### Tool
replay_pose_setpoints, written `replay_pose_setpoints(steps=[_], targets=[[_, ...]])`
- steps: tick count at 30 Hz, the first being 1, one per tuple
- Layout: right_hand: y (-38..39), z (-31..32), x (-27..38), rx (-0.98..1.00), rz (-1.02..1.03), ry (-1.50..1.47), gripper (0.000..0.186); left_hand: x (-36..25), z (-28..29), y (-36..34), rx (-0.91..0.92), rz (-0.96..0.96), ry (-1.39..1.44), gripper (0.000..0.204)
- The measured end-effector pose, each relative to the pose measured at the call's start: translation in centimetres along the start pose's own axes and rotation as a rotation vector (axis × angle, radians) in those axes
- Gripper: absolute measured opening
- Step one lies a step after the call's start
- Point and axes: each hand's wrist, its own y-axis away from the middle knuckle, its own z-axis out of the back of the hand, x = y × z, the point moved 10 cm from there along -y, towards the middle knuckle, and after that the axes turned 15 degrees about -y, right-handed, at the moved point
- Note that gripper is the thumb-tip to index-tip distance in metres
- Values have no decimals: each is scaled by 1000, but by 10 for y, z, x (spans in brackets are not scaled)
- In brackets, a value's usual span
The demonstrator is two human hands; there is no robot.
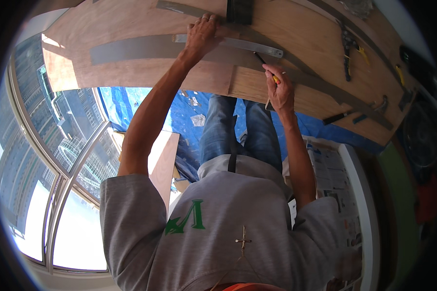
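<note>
Your right hand (280, 92) pinches a pencil-like tool (260, 58) below the metal ruler (250, 46), probably light and stiff, best held at its 2 edges, while your left hand's (201, 38) grip over it I cannot tell.

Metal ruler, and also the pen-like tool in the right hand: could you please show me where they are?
Metal ruler (250, 46), head view: flat face, toward its right end.
Pen-like tool (260, 58), head view: dark front section.

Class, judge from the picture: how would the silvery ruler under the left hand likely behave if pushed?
The silvery ruler looks long and thin, so probably light and slightly springy. Its smooth sheen suggests easy sliding, unless the left hand holds it. Lying flat, it seems unlikely to roll.
</note>
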Motion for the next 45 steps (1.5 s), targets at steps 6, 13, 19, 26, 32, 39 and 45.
replay_pose_setpoints(steps=[6, 13, 19, 26, 32, 39, 45], targets=[[11, 42, 0, -73, -36, 73, 18, 0, -3, -1, 35, 0, -28, 55], [17, 61, 7, -121, -13, 227, 17, -1, 0, 0, 17, -15, 7, 48], [20, 97, -1, -296, -103, 126, 19, -10, 2, 10, -26, -121, 8, 40], [-7, 142, -112, -644, -426, -844, 41, -28, 4, 25, -88, -307, -29, 36], [-28, 146, -153, -679, -450, -1194, 53, -18, -9, 12, 72, -283, 73, 24], [27, 200, -104, -672, -369, -375, 69, -14, 32, 19, 130, -256, 488, 14], [-25, 258, -76, -313, -218, 795, 92, -69, 76, 14, 92, -345, 435, 10]])
